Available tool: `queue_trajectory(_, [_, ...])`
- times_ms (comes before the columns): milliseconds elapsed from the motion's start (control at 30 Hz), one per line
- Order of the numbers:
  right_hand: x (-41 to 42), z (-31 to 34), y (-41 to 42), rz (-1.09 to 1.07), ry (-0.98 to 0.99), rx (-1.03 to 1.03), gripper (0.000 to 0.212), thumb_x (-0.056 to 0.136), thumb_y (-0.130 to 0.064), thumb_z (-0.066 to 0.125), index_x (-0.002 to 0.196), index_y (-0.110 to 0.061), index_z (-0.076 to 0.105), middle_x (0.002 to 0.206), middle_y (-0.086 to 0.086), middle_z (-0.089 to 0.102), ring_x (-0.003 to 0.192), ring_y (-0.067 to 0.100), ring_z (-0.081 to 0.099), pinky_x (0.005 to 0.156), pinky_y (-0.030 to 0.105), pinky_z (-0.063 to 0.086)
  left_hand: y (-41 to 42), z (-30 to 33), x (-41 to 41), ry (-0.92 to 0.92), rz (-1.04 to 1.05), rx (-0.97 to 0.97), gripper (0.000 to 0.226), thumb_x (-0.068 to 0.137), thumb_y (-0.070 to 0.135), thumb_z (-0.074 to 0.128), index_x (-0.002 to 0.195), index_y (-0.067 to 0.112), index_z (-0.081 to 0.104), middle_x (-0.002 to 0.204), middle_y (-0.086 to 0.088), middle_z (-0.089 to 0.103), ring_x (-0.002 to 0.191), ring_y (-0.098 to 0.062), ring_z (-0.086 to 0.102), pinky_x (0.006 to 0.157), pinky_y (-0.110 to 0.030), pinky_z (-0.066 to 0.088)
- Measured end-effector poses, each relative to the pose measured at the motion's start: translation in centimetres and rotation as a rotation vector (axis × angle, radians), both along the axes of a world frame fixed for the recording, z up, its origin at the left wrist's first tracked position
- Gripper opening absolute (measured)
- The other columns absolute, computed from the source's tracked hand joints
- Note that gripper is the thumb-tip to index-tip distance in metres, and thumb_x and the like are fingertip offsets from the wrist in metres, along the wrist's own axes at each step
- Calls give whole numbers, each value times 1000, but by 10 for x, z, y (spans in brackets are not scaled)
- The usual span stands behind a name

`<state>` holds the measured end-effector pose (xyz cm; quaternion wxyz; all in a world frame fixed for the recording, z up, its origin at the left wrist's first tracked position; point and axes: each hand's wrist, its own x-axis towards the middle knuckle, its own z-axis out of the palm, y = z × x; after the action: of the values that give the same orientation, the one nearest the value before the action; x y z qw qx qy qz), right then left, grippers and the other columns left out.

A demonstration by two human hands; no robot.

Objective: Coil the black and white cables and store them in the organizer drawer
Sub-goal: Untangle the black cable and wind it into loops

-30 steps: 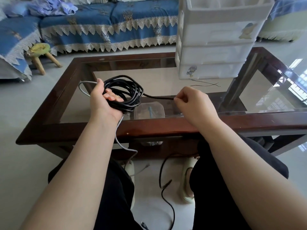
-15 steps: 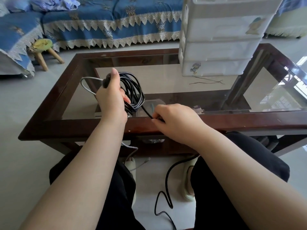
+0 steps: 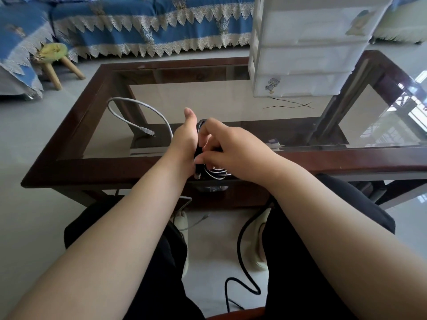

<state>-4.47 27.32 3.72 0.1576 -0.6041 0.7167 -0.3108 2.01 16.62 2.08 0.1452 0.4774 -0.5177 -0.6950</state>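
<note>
At frame centre, my left hand (image 3: 184,139) grips the coiled black cable (image 3: 213,173) over the glass coffee table (image 3: 120,167) while my right hand (image 3: 233,150) pinches its loops; the white cable (image 3: 138,112) arcs left, and the white drawer organizer (image 3: 307,58) stands upper right.

A dark wooden desk (image 3: 120,168) with a glass top stands on a pale tiled floor (image 3: 20,227); beyond it runs a sofa (image 3: 147,21) under a blue cover with cream lace trim; a small wooden stool (image 3: 53,57) with a green seat stands at far left; thin dark twigs or wires (image 3: 290,104) lie on the glass.
</note>
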Motion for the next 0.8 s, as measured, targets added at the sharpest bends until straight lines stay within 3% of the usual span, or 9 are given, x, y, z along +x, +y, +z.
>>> queue_trajectory(67, [1, -1, -3, -44, 121, 9, 36, 81, -40, 69, 102, -21, 47, 80, -9, 67, 73, 14, 60, 62, 30, 43, 3, -2, -1, 38, -13, 25, 56, 100, 55, 29, 99, 12, 64, 86, -11, 71, 87, -23, 66, 83, -39, 53])
queue_trajectory(133, [1, -3, -4, -93, 217, 15, 43, 78, -48, 69, 104, -22, 47, 83, -8, 65, 74, 18, 59, 61, 30, 40, 4, -4, 0, 93, -61, 49, 47, 104, 38, 31, 82, 11, 63, 58, -9, 65, 64, -19, 63, 62, -30, 53])
queue_trajectory(167, [1, -3, -5, -118, 253, 15, 47, 76, -53, 69, 104, -22, 46, 81, -7, 63, 71, 19, 57, 60, 31, 39, 4, -6, 1, 105, -97, 56, 45, 103, 33, 31, 78, 11, 60, 53, -5, 59, 53, -19, 57, 49, -26, 48])
queue_trajectory(233, [-1, -4, -5, -162, 295, 19, 54, 71, -61, 68, 102, -23, 46, 77, -9, 59, 67, 19, 54, 56, 30, 35, 5, -8, 1, 96, -155, 50, 42, 103, 32, 31, 83, 10, 61, 55, -4, 56, 46, -21, 47, 38, -23, 39])
queue_trajectory(400, [-9, -4, -3, -225, 262, 68, 55, 62, -68, 70, 82, -23, 46, 65, -9, 55, 61, 12, 50, 51, 28, 34, 11, -3, -1, 8, -208, 11, 51, 101, 51, 36, 81, 10, 60, 57, -4, 51, 42, -19, 42, 40, -24, 36])
queue_trajectory(533, [-17, -5, 0, -99, -58, 94, 37, 71, -45, 77, 78, -16, 56, 61, -10, 58, 58, 3, 50, 56, 24, 39, 13, -4, 1, -12, -281, 6, 55, 100, 55, 33, 75, 12, 55, 51, -4, 40, 35, -16, 37, 41, -26, 34])
queue_trajectory(633, [-29, -2, 2, -53, -242, 101, 20, 78, -30, 76, 83, -15, 63, 68, -9, 62, 64, 2, 54, 68, 26, 46, 13, -5, 5, 1, -334, -5, 55, 101, 55, 28, 71, 15, 50, 42, 0, 36, 33, -13, 36, 40, -22, 33])
queue_trajectory(800, [-32, -4, 0, -126, -249, 60, 27, 72, -36, 80, 82, -17, 63, 69, -8, 59, 62, 5, 51, 63, 24, 43, 12, -6, 11, 15, -360, 34, 53, 101, 56, 28, 68, 18, 44, 42, 3, 37, 34, -10, 34, 45, -21, 31])
